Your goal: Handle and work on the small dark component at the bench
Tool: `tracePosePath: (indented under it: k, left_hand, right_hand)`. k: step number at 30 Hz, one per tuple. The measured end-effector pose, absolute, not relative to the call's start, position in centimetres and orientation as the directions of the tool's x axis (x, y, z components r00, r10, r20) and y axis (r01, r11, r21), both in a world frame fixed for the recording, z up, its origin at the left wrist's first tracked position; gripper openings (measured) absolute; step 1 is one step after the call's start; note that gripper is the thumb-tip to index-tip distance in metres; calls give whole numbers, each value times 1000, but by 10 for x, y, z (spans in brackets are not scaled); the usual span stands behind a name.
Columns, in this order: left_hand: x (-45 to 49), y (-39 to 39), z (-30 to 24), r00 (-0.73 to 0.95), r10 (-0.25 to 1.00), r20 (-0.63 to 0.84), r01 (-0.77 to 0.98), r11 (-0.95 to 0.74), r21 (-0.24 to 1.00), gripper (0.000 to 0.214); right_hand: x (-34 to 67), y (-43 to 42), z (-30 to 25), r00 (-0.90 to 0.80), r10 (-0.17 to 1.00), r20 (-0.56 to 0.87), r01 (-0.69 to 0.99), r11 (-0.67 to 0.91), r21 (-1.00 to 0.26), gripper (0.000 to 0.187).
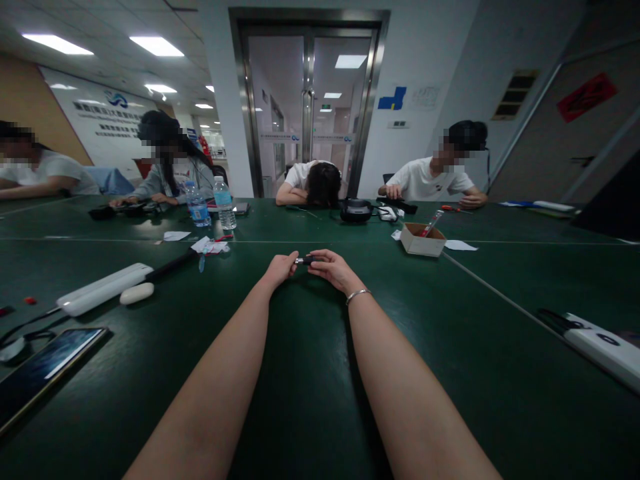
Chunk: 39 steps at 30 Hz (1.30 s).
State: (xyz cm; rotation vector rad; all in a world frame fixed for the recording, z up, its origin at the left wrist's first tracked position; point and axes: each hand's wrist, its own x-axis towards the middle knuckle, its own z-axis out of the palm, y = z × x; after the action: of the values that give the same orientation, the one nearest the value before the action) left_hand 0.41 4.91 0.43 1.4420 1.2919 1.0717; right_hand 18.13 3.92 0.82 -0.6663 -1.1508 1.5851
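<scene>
Over the middle of the green table [305,373], both arms reach forward and the hands meet at a short dark rod with a silver section [306,261]. Its exact kind is too small to make out. My left hand [283,267] pinches the silver end between thumb and fingers. Around the black end, the fingers of my right hand [333,268] are closed. A silver bangle [358,295] circles the right wrist. The rod lies roughly level, just above or at the table surface; I cannot tell which.
Left: a phone [50,367], white power strip [105,290], white oval object [137,294] and paper scraps [210,247]. Two water bottles [225,205] stand farther back. A small cardboard box [423,241] and black headset [355,210] sit ahead. Several people sit around the table.
</scene>
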Motion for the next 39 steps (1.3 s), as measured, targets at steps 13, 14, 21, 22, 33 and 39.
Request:
tracePosePath:
  k: [13, 14, 21, 22, 33, 39]
  left_hand:
    - [10, 49, 0, 107, 982, 158, 239, -180, 954, 50]
    - [10, 49, 0, 109, 980, 166, 239, -188, 953, 48]
    - [11, 44, 4, 131, 974, 184, 205, -208, 956, 33]
    - [11, 44, 4, 132, 973, 187, 189, -210, 959, 32]
    - [10, 41, 8, 139, 973, 183, 51, -191, 980, 39]
    - [10, 47, 3, 129, 978, 162, 96, -175, 980, 34]
  right_hand:
    - [177, 37, 14, -213, 977, 28, -351, -50, -935, 14]
    - [177, 37, 14, -208, 978, 24, -351, -52, -935, 14]
    - [177, 40, 11, -179, 984, 4, -354, -61, -933, 9]
    - [177, 41, 11, -176, 984, 2, -353, -61, -934, 8]
    - [177, 40, 13, -161, 987, -16, -361, -74, -930, 5]
    - [177, 40, 13, -190, 982, 3, -353, -65, -933, 8]
